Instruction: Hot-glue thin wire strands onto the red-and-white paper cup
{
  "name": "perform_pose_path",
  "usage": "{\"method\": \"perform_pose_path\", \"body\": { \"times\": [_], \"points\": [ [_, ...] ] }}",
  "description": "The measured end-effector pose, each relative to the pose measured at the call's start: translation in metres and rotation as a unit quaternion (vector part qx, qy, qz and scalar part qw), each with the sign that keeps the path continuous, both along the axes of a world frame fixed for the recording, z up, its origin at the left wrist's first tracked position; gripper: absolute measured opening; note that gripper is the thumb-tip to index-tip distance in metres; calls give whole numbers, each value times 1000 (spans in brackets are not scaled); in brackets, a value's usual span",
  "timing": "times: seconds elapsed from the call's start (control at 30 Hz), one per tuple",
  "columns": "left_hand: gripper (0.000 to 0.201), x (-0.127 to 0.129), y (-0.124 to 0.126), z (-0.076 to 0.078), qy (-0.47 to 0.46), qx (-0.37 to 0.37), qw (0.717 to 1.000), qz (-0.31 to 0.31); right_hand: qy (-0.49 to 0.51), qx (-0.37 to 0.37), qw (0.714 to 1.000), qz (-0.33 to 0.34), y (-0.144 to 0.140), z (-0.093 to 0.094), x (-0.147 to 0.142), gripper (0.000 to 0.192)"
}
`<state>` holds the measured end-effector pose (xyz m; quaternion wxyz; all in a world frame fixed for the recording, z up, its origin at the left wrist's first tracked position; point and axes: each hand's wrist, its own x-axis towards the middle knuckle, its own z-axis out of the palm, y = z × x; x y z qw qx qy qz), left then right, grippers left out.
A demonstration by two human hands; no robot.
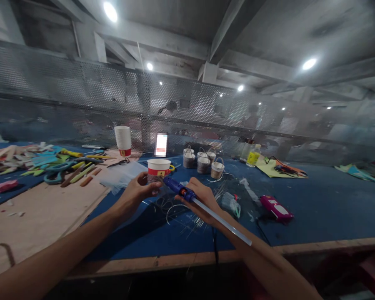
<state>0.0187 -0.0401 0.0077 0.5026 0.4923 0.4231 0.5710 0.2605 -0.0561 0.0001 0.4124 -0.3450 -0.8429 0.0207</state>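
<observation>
My left hand [139, 190] grips a paper cup [158, 168], white with a red band, standing on the blue table [315, 208]. My right hand [203, 196] holds a blue glue gun [178, 189], its nozzle pointing at the cup's lower side. A long clear glue stick [221, 221] juts out of the gun's back over my right forearm. Thin wire loops [171, 208] lie on the table under my hands.
Several small finished cup baskets [203, 161] with wire handles stand behind. A stack of paper cups [123, 140] is at the back left, scissors [54, 171] and coloured scraps at the left, a pink glue gun [275, 207] at the right. A perforated metal screen [81, 96] closes the far side.
</observation>
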Motion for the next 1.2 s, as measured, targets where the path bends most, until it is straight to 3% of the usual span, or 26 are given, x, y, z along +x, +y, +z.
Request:
{"method": "perform_pose_path", "body": {
  "times": [1.2],
  "points": [
    [45,-7,2,-4,-11,6,999,-39,0,-15,1000,3,-4,7,3,33]
  ]
}}
